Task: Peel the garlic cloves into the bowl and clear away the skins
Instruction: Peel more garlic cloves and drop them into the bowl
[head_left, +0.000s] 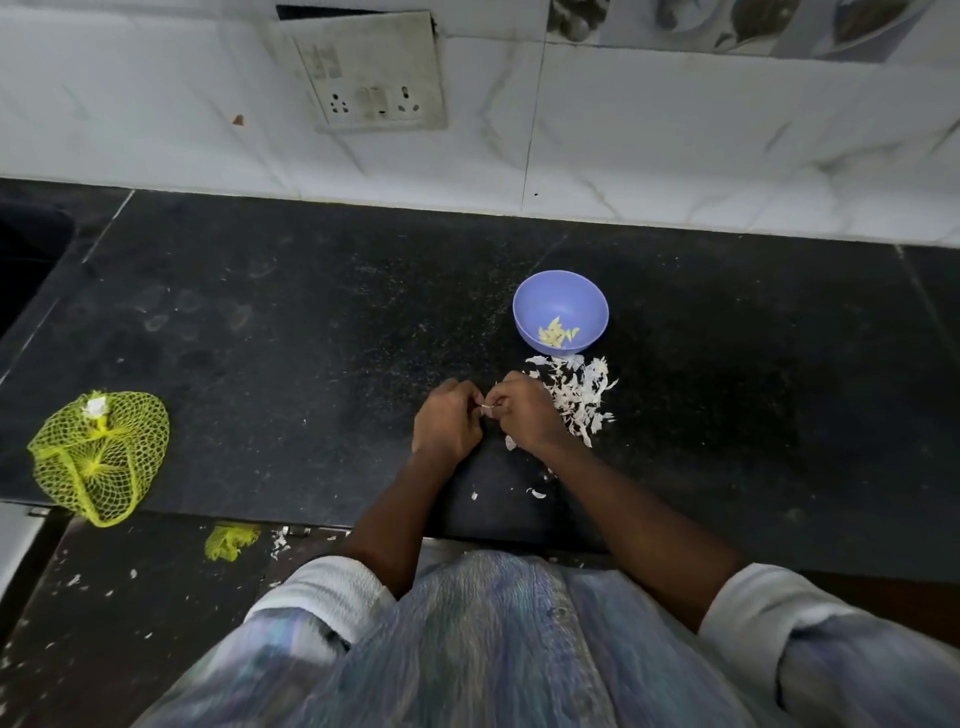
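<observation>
Beside skins (576, 397), both hands on clove (487, 409)

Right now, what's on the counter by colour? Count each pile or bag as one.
Purple: 1, the bowl
Yellow: 1, the mesh bag
White: 1, the pile of skins
Pale yellow: 1, the heap of peeled cloves in the bowl
Total: 4

I have one view only, head-worn, looking steeply down and forward over both forearms at the black countertop (260, 312), close in, tiled wall (675, 156) beyond the hands.
</observation>
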